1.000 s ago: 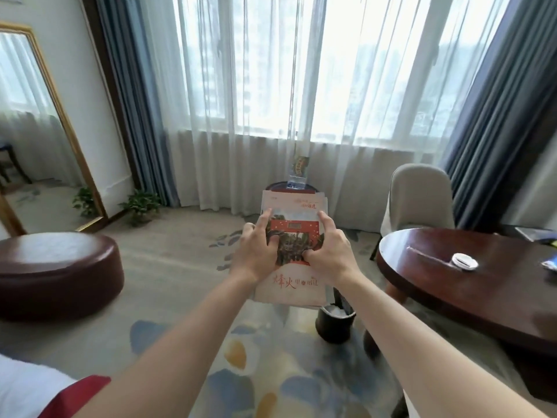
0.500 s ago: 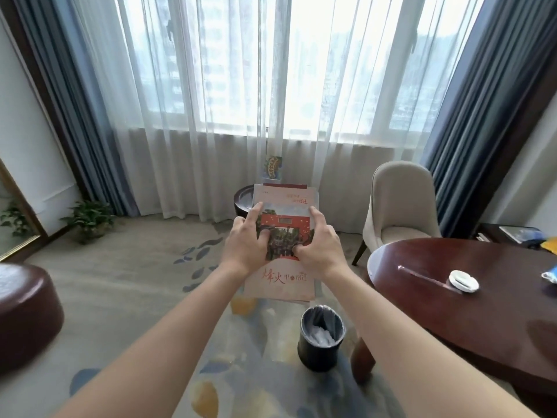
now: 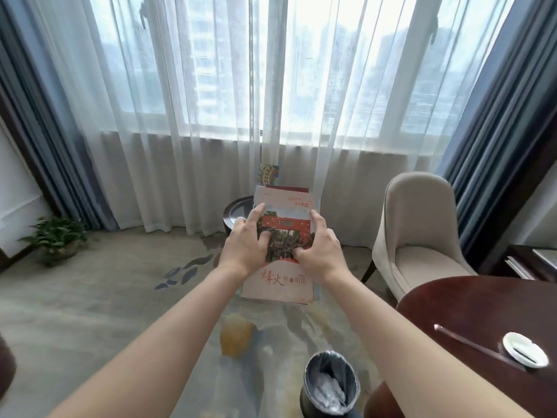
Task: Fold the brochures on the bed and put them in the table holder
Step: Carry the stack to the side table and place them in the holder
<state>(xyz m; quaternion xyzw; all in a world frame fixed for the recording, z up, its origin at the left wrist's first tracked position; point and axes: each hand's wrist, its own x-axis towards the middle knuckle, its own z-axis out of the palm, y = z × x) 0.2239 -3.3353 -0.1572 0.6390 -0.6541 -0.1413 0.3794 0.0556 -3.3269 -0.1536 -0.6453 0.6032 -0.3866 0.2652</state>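
Head view. Both hands hold a stack of folded brochures [image 3: 278, 236] out in front of the body, in mid-air above the carpet [image 3: 90, 297]. The left hand [image 3: 245, 247] grips the left edge, with the index finger laid up the cover and the thumb bent onto the printed picture. The right hand [image 3: 318, 251] grips the right edge in the same way, with its thumb curled onto the cover. The fingers of both hands therefore pinch the stack from its two sides; the remaining fingers lie behind the paper and cannot be seen.

Step in hand, as judged: folding appears complete and the stack is in transit to the holder. A small round side desk [image 3: 238, 211] stands just behind the brochures by the curtain [image 3: 180, 146], and an upright card or stand [image 3: 268, 175] rises above it; whether this is the holder cannot be told. The next move calls for approaching that desk, squaring the stack edges, and lowering it upright into the slot.

Room: a large window behind sheer curtains, blue drapes at both sides, a beige chair [image 3: 419, 236] to the right, a dark round desk [image 3: 482, 327] carrying a white dish [image 3: 524, 348], a lined bin [image 3: 330, 384] on the floor, and a potted plant [image 3: 55, 236] at left
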